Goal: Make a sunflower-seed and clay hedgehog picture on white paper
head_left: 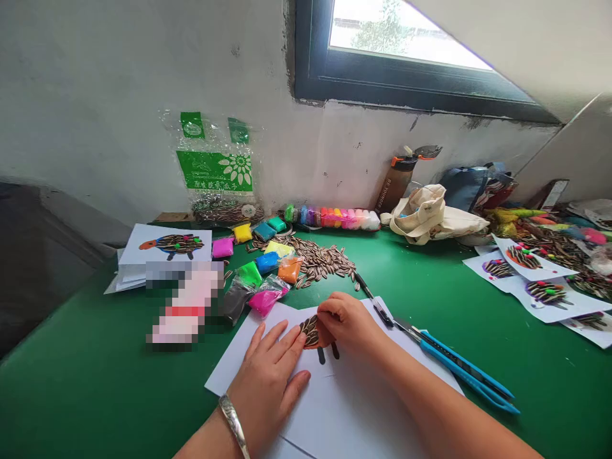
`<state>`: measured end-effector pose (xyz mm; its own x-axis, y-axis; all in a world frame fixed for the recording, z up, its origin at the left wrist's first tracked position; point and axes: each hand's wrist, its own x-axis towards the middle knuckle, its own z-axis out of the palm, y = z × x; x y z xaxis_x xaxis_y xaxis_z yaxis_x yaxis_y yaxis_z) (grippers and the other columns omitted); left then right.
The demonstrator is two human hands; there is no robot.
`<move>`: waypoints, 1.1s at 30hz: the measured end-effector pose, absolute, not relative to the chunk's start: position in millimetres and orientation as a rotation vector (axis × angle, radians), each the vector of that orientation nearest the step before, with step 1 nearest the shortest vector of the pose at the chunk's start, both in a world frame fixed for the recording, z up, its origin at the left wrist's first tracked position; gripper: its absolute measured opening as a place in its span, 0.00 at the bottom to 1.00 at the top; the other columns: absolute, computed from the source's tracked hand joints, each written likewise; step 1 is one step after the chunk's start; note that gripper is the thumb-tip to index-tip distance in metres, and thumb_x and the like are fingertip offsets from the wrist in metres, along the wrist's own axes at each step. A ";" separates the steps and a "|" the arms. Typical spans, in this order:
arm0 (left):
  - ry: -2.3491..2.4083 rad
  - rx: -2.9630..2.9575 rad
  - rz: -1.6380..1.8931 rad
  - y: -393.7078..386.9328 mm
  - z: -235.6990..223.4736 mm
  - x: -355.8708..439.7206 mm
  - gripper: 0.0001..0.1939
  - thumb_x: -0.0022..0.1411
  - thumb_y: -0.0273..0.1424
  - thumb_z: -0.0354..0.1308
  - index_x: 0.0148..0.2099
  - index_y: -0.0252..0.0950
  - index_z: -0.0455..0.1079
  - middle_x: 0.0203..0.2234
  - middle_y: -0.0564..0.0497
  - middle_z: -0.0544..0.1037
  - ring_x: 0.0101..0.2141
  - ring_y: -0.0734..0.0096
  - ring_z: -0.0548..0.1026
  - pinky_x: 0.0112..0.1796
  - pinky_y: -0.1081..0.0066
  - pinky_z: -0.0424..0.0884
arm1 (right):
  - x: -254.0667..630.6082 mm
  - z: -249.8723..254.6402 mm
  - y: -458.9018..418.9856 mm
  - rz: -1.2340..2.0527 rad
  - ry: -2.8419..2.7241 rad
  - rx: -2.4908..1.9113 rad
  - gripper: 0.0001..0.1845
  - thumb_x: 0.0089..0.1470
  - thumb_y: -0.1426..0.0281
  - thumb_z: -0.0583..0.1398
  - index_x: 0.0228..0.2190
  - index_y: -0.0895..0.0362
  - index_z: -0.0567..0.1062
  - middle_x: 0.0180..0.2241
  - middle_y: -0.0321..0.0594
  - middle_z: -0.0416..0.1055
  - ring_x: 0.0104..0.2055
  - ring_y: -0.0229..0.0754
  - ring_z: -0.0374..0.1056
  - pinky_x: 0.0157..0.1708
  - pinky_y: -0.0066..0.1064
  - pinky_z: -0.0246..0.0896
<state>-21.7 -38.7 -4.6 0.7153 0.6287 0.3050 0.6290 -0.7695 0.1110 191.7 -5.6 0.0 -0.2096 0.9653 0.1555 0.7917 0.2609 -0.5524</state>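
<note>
Two bare hands work on a white paper sheet [344, 408] lying on the green tabletop [86, 376]. The left hand [268, 382], wearing a silver bangle [233, 424], lies open and flat on the sheet with its fingers spread. The right hand [347, 324] curls over a seed-covered figure [310, 331] near the sheet's top edge, hiding part of it, so I cannot tell whether it is gripping a seed. Just beside the sheet lie blue-handled scissors [466, 366] and a slim black tool [370, 296], which is hard to make out. Farther off are a loose heap of sunflower seeds [318, 261] and packets of bright modelling clay [268, 255]. A pixelated blur [184, 303] hides something to the left. A clear bag [215, 185] against the wall carries a green label with a flower mark, its small print unreadable.
</note>
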 end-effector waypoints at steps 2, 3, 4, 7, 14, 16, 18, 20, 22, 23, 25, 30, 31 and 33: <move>-1.072 -2.904 -0.505 -39.2 -5.1 -22.5 0.22 0.62 0.31 0.52 0.58 0.34 0.64 0.53 0.45 0.71 0.53 0.49 0.67 0.50 0.43 0.64 | 199.3 1.0 1.2 0.435 -2.058 -1.630 0.10 0.53 0.77 0.56 0.26 0.56 0.76 0.27 0.36 0.69 0.31 0.36 0.64 0.31 0.24 0.55; -1.071 -2.902 -0.504 -39.4 -5.4 -22.8 0.22 0.62 0.31 0.52 0.58 0.34 0.63 0.53 0.45 0.71 0.53 0.49 0.67 0.50 0.44 0.64 | 203.1 2.0 6.1 0.398 -2.051 -1.667 0.10 0.53 0.77 0.56 0.28 0.56 0.77 0.28 0.36 0.70 0.32 0.36 0.65 0.32 0.24 0.56; -1.068 -2.900 -0.506 -39.4 -5.7 -23.2 0.22 0.62 0.32 0.52 0.58 0.34 0.63 0.53 0.45 0.71 0.53 0.50 0.67 0.51 0.44 0.64 | 206.5 3.3 11.9 0.359 -2.044 -1.709 0.11 0.53 0.77 0.55 0.30 0.56 0.77 0.29 0.36 0.72 0.33 0.36 0.66 0.33 0.24 0.56; -1.067 -2.894 -0.512 -38.7 -6.4 -24.1 0.23 0.63 0.32 0.51 0.59 0.35 0.61 0.54 0.46 0.70 0.53 0.51 0.66 0.51 0.45 0.64 | 211.2 8.2 33.2 0.286 -2.047 -1.786 0.13 0.55 0.76 0.53 0.36 0.56 0.76 0.35 0.39 0.74 0.38 0.37 0.67 0.38 0.24 0.57; -1.049 -2.882 -0.512 -37.8 -8.2 -27.9 0.23 0.63 0.32 0.51 0.60 0.36 0.61 0.53 0.46 0.70 0.53 0.51 0.67 0.50 0.45 0.66 | 197.3 9.1 74.4 0.166 -2.184 -1.939 0.10 0.52 0.76 0.54 0.31 0.59 0.76 0.33 0.46 0.73 0.37 0.44 0.68 0.34 0.28 0.56; -1.058 -2.889 -0.494 -38.4 -8.4 -28.7 0.23 0.63 0.32 0.51 0.60 0.37 0.61 0.54 0.46 0.70 0.53 0.51 0.67 0.50 0.44 0.66 | 193.4 6.4 79.4 0.157 -2.233 -1.969 0.10 0.51 0.78 0.54 0.29 0.60 0.76 0.32 0.47 0.72 0.36 0.44 0.68 0.33 0.29 0.55; -1.066 -2.902 -0.482 -38.8 -7.9 -28.5 0.23 0.63 0.32 0.51 0.60 0.36 0.61 0.54 0.45 0.70 0.53 0.50 0.67 0.50 0.44 0.66 | 191.2 4.2 81.7 0.156 -2.272 -1.978 0.10 0.50 0.80 0.54 0.30 0.60 0.75 0.32 0.48 0.72 0.34 0.44 0.68 0.33 0.28 0.55; -1.081 -2.918 -0.477 -39.0 -6.5 -27.4 0.23 0.63 0.32 0.51 0.60 0.36 0.61 0.54 0.45 0.70 0.54 0.50 0.67 0.50 0.43 0.65 | 190.9 3.6 81.4 0.161 -2.285 -1.976 0.11 0.49 0.81 0.54 0.31 0.60 0.75 0.33 0.48 0.72 0.34 0.43 0.68 0.33 0.28 0.55; -1.106 -2.935 -0.483 -39.0 -4.7 -25.8 0.23 0.62 0.31 0.52 0.59 0.36 0.62 0.54 0.44 0.70 0.54 0.50 0.66 0.50 0.43 0.65 | 193.2 5.6 77.3 0.171 -2.269 -1.968 0.11 0.49 0.82 0.53 0.31 0.61 0.75 0.33 0.49 0.71 0.34 0.43 0.68 0.33 0.28 0.56; -1.119 -2.943 -0.490 -39.1 -3.9 -25.1 0.23 0.62 0.31 0.52 0.59 0.36 0.62 0.53 0.44 0.70 0.54 0.50 0.66 0.50 0.43 0.65 | 195.2 7.7 73.3 0.179 -2.250 -1.962 0.12 0.50 0.81 0.53 0.30 0.61 0.75 0.33 0.49 0.71 0.34 0.43 0.68 0.33 0.28 0.56; -1.137 -2.956 -0.511 -39.3 -3.0 -24.3 0.23 0.62 0.31 0.52 0.59 0.36 0.62 0.53 0.44 0.70 0.54 0.50 0.66 0.51 0.42 0.64 | 200.3 13.2 60.2 0.200 -2.200 -1.938 0.13 0.53 0.80 0.51 0.29 0.60 0.75 0.34 0.47 0.71 0.37 0.42 0.68 0.36 0.27 0.57; -1.147 -2.977 -0.518 -39.8 -3.6 -24.4 0.23 0.62 0.31 0.52 0.59 0.37 0.61 0.54 0.45 0.70 0.55 0.50 0.65 0.52 0.42 0.61 | 206.4 22.7 8.0 0.475 -1.969 -1.742 0.11 0.57 0.72 0.52 0.32 0.55 0.75 0.31 0.36 0.73 0.34 0.35 0.68 0.34 0.22 0.59; -1.148 -2.980 -0.508 -39.8 -3.6 -24.3 0.23 0.62 0.31 0.52 0.59 0.37 0.61 0.54 0.45 0.70 0.55 0.50 0.65 0.52 0.41 0.61 | 205.2 21.9 -1.3 0.622 -1.869 -1.675 0.10 0.56 0.71 0.53 0.30 0.55 0.74 0.29 0.35 0.73 0.32 0.36 0.68 0.32 0.23 0.59; -1.148 -2.981 -0.490 -39.9 -3.1 -23.9 0.22 0.63 0.31 0.51 0.59 0.37 0.61 0.54 0.45 0.69 0.55 0.51 0.65 0.52 0.42 0.61 | 201.1 17.9 -14.5 0.796 -1.715 -1.596 0.09 0.53 0.71 0.54 0.28 0.56 0.75 0.27 0.34 0.73 0.31 0.37 0.68 0.31 0.24 0.60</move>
